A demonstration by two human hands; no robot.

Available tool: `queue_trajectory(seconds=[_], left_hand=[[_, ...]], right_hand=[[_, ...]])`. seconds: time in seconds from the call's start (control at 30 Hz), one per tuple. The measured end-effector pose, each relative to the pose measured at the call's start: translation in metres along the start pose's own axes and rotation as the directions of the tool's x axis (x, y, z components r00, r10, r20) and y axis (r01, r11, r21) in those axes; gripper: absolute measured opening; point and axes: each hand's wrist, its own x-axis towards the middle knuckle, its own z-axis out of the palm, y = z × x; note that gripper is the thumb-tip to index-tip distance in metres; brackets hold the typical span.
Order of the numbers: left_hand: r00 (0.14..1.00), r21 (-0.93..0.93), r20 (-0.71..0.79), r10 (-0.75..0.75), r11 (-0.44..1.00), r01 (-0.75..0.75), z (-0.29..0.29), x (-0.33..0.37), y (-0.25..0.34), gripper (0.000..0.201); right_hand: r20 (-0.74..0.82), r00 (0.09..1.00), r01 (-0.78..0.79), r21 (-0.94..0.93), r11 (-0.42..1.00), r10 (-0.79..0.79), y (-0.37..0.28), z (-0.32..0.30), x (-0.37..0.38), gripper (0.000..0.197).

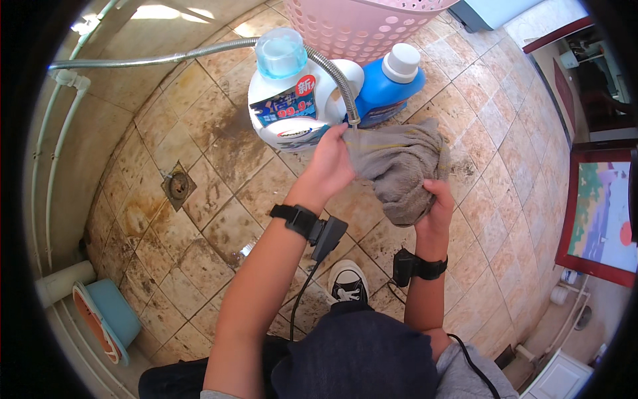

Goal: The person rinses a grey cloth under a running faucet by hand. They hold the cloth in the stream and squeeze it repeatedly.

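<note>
A wet-looking grey-brown cloth (407, 163) hangs bunched between my two hands. My left hand (332, 163) is closed on its left edge, with the fingertips partly hidden behind the fabric. The lower right part of the bundle is gripped by my right hand (435, 203), its thumb lying on top. A flexible metal hose (335, 74) arches over from the left, and its end points down at the cloth right beside my left fingertips. Just beyond my hands stand a large white detergent bottle (286, 110) with a clear light-blue cap and a blue bottle (389, 86) with a white cap.
Behind the bottles is a pink perforated basket (365, 30). A floor drain (178, 187) sits left in the stained tiles (226, 153). A blue basin (113, 319) leans by the left wall near white pipes (46, 166). My shoe (347, 282) is below my hands. A red-framed picture (605, 213) is at right.
</note>
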Motion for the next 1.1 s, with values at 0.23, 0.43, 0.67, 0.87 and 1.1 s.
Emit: queue_trajectory(seconds=[0.23,0.43,0.67,0.87,1.1], left_hand=[[0.991,0.169,-0.127,-0.037,0.984,0.059,0.019,0.024,0.002,0.049],[0.967,0.24,-0.248,-0.056,0.964,0.117,0.015,0.012,-0.01,0.041],[0.994,0.154,-0.104,0.041,0.988,-0.025,-0.007,-0.029,-0.009,0.042],[0.936,0.302,-0.249,0.249,0.938,-0.169,-0.007,-0.048,-0.012,0.034],[0.942,0.191,-0.234,0.24,0.961,-0.198,0.001,-0.059,-0.009,0.032]], right_hand=[[-0.025,0.996,0.088,-0.007,0.996,-0.088,-0.001,-0.005,0.0,0.057],[-0.055,0.995,0.081,-0.072,0.994,-0.085,-0.001,-0.001,-0.003,0.059],[-0.049,0.997,0.062,-0.118,0.991,-0.068,0.009,0.004,-0.004,0.06],[-0.035,0.999,0.011,-0.115,0.993,-0.015,0.017,0.009,-0.006,0.06],[-0.036,0.999,-0.009,-0.101,0.995,0.006,0.017,0.013,-0.011,0.058]])
